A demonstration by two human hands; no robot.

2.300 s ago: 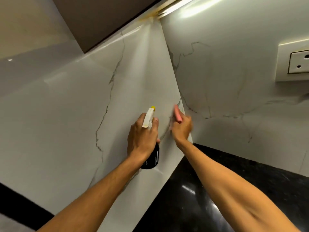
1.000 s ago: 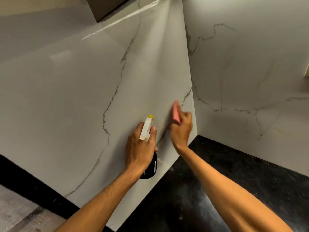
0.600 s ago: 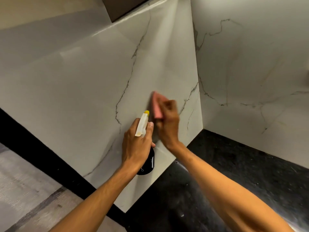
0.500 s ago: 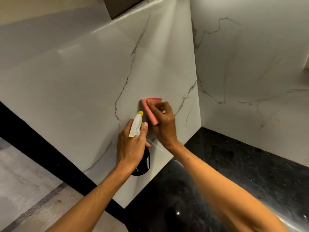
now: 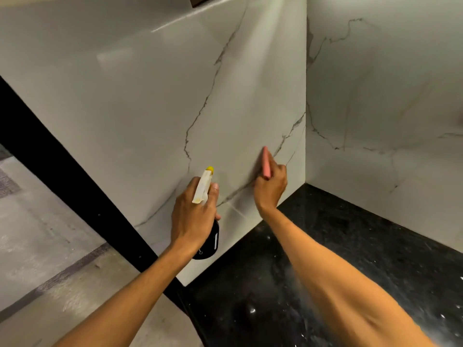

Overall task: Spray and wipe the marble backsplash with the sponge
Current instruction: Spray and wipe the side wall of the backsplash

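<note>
A glossy black speckled countertop (image 5: pixel 350 259) meets the marble backsplash (image 5: pixel 150 108).

Warm, dim light fell from above, streaking glare down the marble backsplash (image 5: pixel 250 101); the black countertop (image 5: pixel 350 246) glinted, and wide-angle distortion bent the edges.

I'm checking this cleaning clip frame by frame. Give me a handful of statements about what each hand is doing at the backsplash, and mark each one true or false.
1. The left hand holds the spray bottle. True.
2. The bottle's nozzle tip is red. False: it is yellow.
3. The right hand presses a pink sponge against the marble backsplash. True.
4. The sponge lies on the black countertop. False: it is up on the marble, in the right hand.
5. The sponge is on the right-hand wall panel. False: it is on the left panel, near the corner.
</note>
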